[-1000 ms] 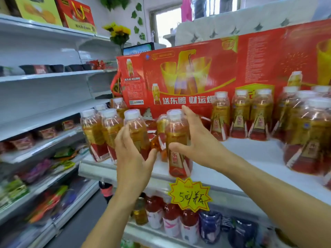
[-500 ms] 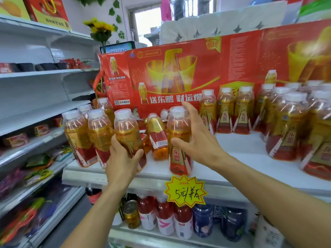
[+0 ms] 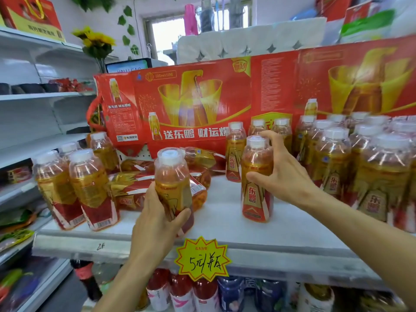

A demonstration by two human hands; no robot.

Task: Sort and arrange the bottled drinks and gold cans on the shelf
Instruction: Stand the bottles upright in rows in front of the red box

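Note:
My left hand (image 3: 157, 219) grips an amber drink bottle (image 3: 172, 179) with a red and gold label, held upright near the front edge of the white shelf (image 3: 225, 224). My right hand (image 3: 283, 176) wraps around the upper half of a second such bottle (image 3: 256, 181), which stands on the shelf at the middle. A group of upright bottles (image 3: 74, 188) stands at the left front. Several bottles lie on their sides (image 3: 135, 188) behind my left hand. A large cluster of upright bottles (image 3: 360, 167) fills the right side. No gold cans show on this shelf.
Red cardboard drink cartons (image 3: 191, 102) line the back of the shelf. A yellow starburst price tag (image 3: 202, 260) hangs from the shelf's front lip. Below stand red and dark bottles (image 3: 180, 291). White side shelves (image 3: 40, 140) with snacks run along the left.
My left hand has pulled its bottle away from the left group, toward the front centre. My right hand with its bottle has shifted to the right, leaving a gap between the two bottles.

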